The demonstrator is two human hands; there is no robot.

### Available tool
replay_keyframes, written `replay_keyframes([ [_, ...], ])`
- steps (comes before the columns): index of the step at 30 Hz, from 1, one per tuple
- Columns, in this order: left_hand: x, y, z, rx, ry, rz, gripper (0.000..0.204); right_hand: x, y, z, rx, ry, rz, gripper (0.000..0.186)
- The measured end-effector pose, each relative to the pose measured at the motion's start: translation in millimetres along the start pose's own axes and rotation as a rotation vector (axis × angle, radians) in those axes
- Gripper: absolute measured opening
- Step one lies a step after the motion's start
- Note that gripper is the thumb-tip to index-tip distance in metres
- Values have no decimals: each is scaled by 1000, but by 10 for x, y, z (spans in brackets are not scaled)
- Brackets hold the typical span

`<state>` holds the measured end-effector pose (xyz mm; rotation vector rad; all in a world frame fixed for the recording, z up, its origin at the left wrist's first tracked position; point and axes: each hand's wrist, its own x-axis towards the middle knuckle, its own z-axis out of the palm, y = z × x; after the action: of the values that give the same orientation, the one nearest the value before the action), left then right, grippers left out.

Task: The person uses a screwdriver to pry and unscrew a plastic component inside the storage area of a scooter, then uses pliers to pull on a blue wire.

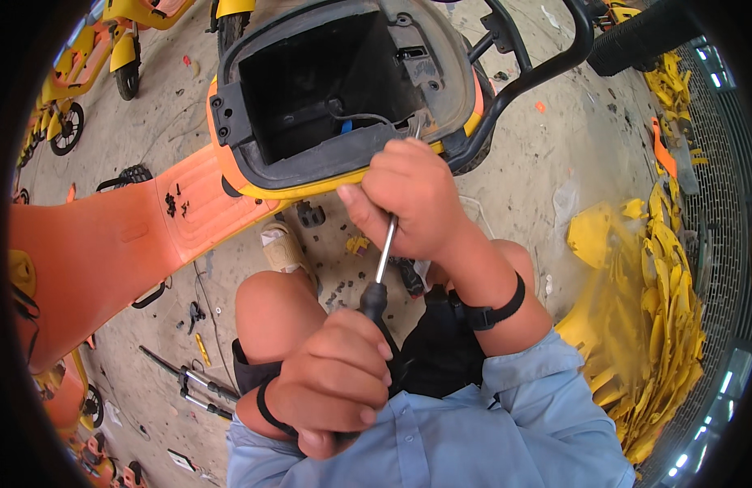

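Head view: silver-shafted, black-handled screwdriver (382, 272)

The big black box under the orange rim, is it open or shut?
Open: you can look right into the black box and see a cable inside.

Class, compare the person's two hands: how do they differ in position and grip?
The left hand grips the black tool handle; the right hand holds its metal shaft. The left hand is near the blue shirt; the right hand, beside the open compartment. Both are curled, with black bands at the wrists.
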<state>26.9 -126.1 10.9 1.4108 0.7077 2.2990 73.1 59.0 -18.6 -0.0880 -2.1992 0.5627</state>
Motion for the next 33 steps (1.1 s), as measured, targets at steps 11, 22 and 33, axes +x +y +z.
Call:
replay_keyframes([
  [11,-19,-3,45,-10,-7,25,25,-15,-30,-34,9,-10,4,34],
  [22,-61,51,25,-31,-22,49,25,-39,-96,-17,22,-10,29,35],
  [33,-112,-17,105,-7,126,26,31,4,37,-19,6,-20,-5,35],
])
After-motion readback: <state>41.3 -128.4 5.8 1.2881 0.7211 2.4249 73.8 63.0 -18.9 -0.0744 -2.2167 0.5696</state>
